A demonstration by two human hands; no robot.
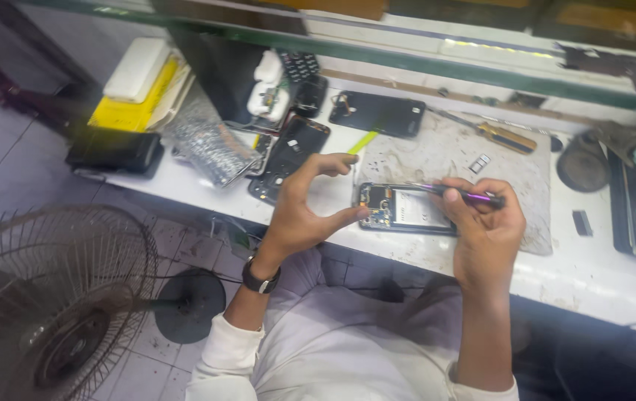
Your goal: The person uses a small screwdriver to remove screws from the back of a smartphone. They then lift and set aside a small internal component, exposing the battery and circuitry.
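Right hand [485, 223] pinched purple tool [466, 196], tip over opened phone [405, 209] | left hand [305, 208] fingertip-steadied phone's left end | phone on desk [592, 275], long axis left-right between hands

Opened dark phone [405, 209] lying flat on a grey work mat, back cover off, circuit board at its nine o'clock end, pale battery across its middle, slim purple tool [466, 195] angled over it from three o'clock
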